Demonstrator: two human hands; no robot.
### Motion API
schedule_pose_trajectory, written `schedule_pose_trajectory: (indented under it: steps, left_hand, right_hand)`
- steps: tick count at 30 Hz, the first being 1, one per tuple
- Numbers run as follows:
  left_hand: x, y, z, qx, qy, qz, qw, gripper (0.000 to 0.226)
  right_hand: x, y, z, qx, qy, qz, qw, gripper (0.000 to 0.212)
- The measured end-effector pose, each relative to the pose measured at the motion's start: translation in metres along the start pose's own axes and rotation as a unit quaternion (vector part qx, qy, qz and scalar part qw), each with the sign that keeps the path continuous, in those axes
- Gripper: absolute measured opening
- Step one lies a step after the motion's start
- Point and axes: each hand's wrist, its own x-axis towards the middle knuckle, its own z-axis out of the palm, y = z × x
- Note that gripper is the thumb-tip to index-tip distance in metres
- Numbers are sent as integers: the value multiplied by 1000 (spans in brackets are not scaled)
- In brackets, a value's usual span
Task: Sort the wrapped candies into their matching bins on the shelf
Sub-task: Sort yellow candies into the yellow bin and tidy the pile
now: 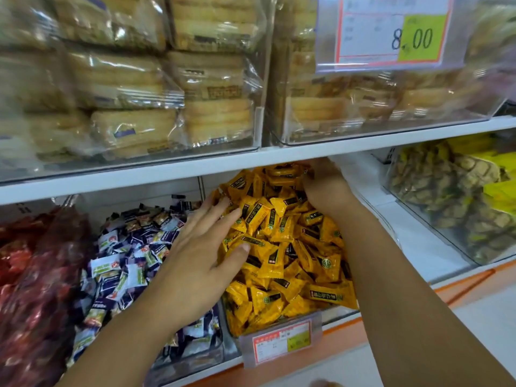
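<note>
1. Head view: left hand [206,247], fingers straight and spread, rests on yellow candies [293,247] heaped in the centre-frame bin [329,312].
2. Right hand [325,188] reaches the heap's back, upper centre; its grip cannot be told.
3. Likely levelling the heap; next, spot any strays.

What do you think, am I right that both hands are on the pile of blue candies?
Not quite. In the head view the left hand and the right hand are both on the pile of yellow candies. The blue-and-white candies lie in the next bin to the left.
</note>
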Motion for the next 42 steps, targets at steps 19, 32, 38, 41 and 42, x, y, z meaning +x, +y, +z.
schedule_pose_trajectory:
  steps: [19,32,38,41,42]
  left_hand:
    - [3,44,3,-27,67,47,996,61]
    - [5,39,3,-89,118,19,989,23]
    - [5,32,-1,-79,139,13,987,19]
    - [4,29,-1,-87,158,6,984,19]
    - [4,28,-2,-93,166,2,982,18]
  right_hand:
    - [-94,-33,-48,320,-58,-22,945,36]
    - [-96,-2,-42,-40,-46,-25,998,48]
    - [-95,5,-15,-155,-119,-27,980,73]
    - [-93,-3,-13,-118,-110,-51,986,63]
    - [-93,-7,-12,-102,-115,-61,986,59]
